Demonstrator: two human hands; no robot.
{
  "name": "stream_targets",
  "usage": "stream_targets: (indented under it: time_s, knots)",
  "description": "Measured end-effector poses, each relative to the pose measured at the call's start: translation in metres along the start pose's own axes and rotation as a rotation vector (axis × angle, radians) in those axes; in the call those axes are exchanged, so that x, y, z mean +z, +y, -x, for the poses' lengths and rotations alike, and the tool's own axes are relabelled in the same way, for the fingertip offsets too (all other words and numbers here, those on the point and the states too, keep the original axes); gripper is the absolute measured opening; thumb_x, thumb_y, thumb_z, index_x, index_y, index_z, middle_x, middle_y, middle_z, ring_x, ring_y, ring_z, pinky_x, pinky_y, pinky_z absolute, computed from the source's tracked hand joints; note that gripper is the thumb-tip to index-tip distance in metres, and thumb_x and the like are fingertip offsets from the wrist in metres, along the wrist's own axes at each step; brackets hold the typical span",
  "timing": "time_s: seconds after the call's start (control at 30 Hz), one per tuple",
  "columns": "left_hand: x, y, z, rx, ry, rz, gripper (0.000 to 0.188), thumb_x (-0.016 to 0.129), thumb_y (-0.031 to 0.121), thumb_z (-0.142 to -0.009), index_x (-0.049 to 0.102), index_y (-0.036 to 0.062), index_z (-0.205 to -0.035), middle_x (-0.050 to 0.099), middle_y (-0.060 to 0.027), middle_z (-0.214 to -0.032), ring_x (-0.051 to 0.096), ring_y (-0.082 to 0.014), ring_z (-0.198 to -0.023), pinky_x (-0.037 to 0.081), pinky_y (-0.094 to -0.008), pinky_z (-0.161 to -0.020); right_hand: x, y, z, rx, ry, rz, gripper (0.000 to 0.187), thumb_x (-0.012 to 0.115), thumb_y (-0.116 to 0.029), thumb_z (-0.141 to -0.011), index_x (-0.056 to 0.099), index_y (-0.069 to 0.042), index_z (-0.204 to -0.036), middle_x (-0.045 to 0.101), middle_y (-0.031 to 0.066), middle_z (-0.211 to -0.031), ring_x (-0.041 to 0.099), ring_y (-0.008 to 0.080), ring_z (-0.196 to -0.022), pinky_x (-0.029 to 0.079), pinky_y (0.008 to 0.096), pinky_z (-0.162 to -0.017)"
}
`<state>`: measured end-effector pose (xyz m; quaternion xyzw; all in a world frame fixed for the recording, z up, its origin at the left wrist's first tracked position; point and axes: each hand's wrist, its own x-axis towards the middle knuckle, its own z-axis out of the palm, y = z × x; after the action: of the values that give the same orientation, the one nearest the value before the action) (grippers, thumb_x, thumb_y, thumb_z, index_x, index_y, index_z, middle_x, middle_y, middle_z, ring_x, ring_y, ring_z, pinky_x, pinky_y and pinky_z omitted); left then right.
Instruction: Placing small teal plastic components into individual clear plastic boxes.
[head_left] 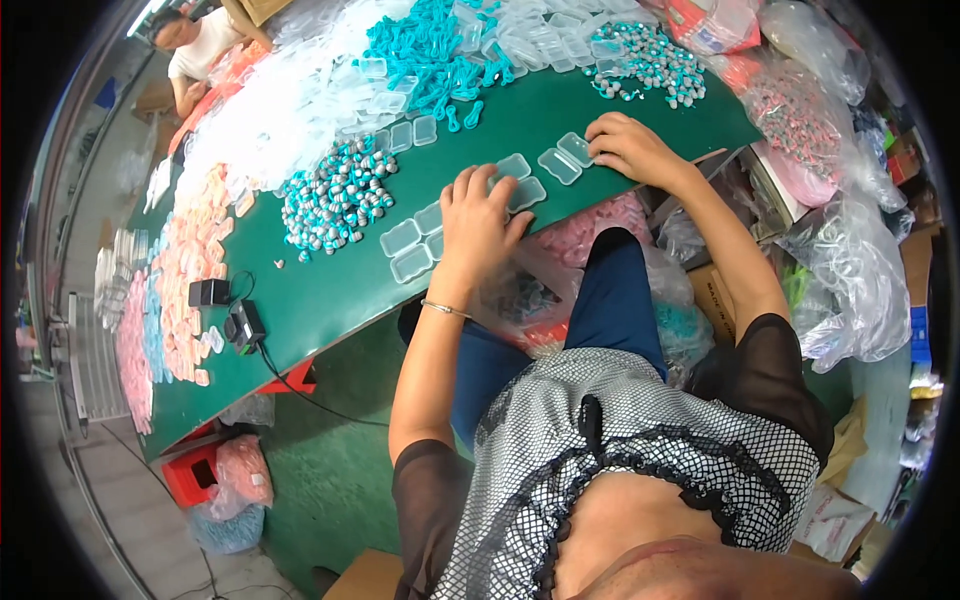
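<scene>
Small clear plastic cases [400, 237] lie in a double row along the near edge of the green table. Over the middle of this row my left hand [478, 222] rests with its fingers spread, touching the cases and hiding some of them. Farther right, my right hand [632, 150] has its fingers curled down at the right end of a clear plastic case [560, 165] set apart from the row. Its fingertips and thumb meet the case edge, and the palm is turned down.
Behind the row are a pile of teal-and-grey small parts [338, 195], teal looped pieces [425, 60] and more clear cases [545, 35]. Peach pieces [200, 250] and a black device with a cable [243, 325] lie left. Filled plastic bags [800, 120] crowd the right. Another person [205, 50] sits far left.
</scene>
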<state>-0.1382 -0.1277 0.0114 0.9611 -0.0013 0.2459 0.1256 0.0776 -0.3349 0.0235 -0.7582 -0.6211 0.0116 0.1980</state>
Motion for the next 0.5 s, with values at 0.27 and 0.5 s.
stream_targets:
  time_s: [0.27, 0.5]
  knots:
    - [0.015, 0.0, -0.012, -0.047, -0.045, -0.019, 0.053, 0.069, 0.038, -0.075, 0.055, 0.012, -0.119, 0.049, -0.0153, -0.128, 0.046, -0.0329, -0.117, 0.035, -0.049, -0.094, 0.037, -0.051, -0.004, 0.049, 0.339, 0.215, 0.016, 0.067, -0.022, -0.076, 0.06, -0.008, -0.08, 0.057, 0.0052, -0.092, 0.054, 0.0271, -0.094, 0.044, 0.0409, -0.075]
    - [0.013, -0.001, -0.01, -0.068, -0.048, 0.007, 0.056, 0.071, 0.037, -0.073, 0.054, 0.0124, -0.121, 0.049, -0.0154, -0.126, 0.046, -0.0332, -0.116, 0.034, -0.0524, -0.094, 0.038, -0.075, -0.017, 0.109, 0.304, 0.114, 0.018, 0.065, -0.024, -0.082, 0.06, -0.007, -0.083, 0.057, 0.008, -0.088, 0.054, 0.0286, -0.087, 0.045, 0.0388, -0.075]
